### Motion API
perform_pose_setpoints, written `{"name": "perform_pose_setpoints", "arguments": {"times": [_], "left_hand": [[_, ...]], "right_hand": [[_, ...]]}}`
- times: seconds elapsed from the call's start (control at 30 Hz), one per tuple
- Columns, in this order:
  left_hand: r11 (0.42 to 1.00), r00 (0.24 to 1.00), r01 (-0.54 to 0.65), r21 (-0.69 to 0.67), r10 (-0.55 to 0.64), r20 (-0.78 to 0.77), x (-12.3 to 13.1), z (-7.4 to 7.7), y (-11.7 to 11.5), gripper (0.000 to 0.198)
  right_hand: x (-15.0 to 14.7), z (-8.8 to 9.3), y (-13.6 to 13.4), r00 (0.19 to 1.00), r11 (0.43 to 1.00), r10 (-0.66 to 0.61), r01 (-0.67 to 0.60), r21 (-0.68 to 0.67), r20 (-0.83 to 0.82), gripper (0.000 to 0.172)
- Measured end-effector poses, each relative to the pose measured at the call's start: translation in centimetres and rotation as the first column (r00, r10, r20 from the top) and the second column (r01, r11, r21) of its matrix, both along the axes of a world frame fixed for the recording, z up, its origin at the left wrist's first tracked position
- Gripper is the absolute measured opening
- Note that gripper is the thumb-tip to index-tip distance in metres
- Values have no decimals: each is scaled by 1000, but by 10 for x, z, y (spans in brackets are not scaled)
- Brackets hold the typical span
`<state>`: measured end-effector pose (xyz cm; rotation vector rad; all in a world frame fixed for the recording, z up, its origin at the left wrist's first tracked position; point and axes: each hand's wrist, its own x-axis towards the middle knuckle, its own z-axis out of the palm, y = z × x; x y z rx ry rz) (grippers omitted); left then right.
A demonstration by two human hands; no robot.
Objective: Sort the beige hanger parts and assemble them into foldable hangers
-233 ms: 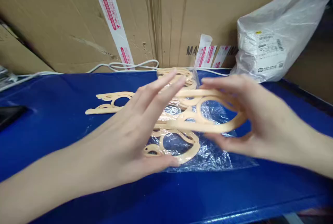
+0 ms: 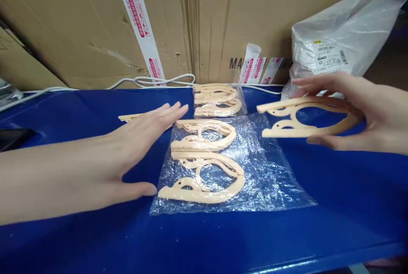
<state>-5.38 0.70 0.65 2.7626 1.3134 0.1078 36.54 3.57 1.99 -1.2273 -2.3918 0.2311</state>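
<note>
My right hand [image 2: 372, 114] grips the rounded end of a beige folding hanger [image 2: 290, 132], folded up and lifted above the blue surface at the right. Two more folded hangers [image 2: 197, 197] lie one in front of the other in a clear plastic bag [image 2: 274, 185]. My left hand [image 2: 137, 146] hovers left of that bag, fingers stretched out and thumb apart, holding nothing. Behind it, another beige hanger [image 2: 127, 118] is mostly hidden. Farther back, a bag with beige hangers [image 2: 219, 111] stands close to the boxes.
Cardboard boxes [image 2: 210, 32] wall off the back of the blue table [image 2: 191, 244]. A white cable [image 2: 124, 80] runs along their base. At the back right sits a whitish plastic bag [image 2: 338, 32] with a labelled package. A dark object [image 2: 14, 138] lies at the left edge.
My right hand has moved right with the hanger, away from above the bag. My left hand has drawn back to the left, uncovering the bagged hangers.
</note>
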Motion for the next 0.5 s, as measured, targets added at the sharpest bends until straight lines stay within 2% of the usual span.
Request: {"name": "perform_pose_setpoints", "arguments": {"times": [0.1,0.2,0.27,0.37,0.43,0.5], "left_hand": [[999,997,42,-17,-43,-63,-18,-7,16,85],[992,986,107,-60,-114,-123,-25,-11,29,98],[991,982,105,-78,-116,-150,-25,-11,32,99],[990,980,112,-90,-125,-153,-22,-10,30,102],[986,979,136,-97,-148,-137,-21,-10,28,104],[990,989,131,-50,-134,-64,-22,-11,27,103]], "right_hand": [[6,-8,-1,995,987,71,-61,-150,67,75],[-10,-13,-11,989,952,114,-83,-294,91,77],[-26,-13,-20,982,932,156,-111,-346,104,81],[-51,-12,-31,974,929,204,-159,-334,102,79],[-65,-15,-33,978,942,191,-157,-297,89,76],[-75,-20,-33,978,952,185,-156,-264,92,76]]}}
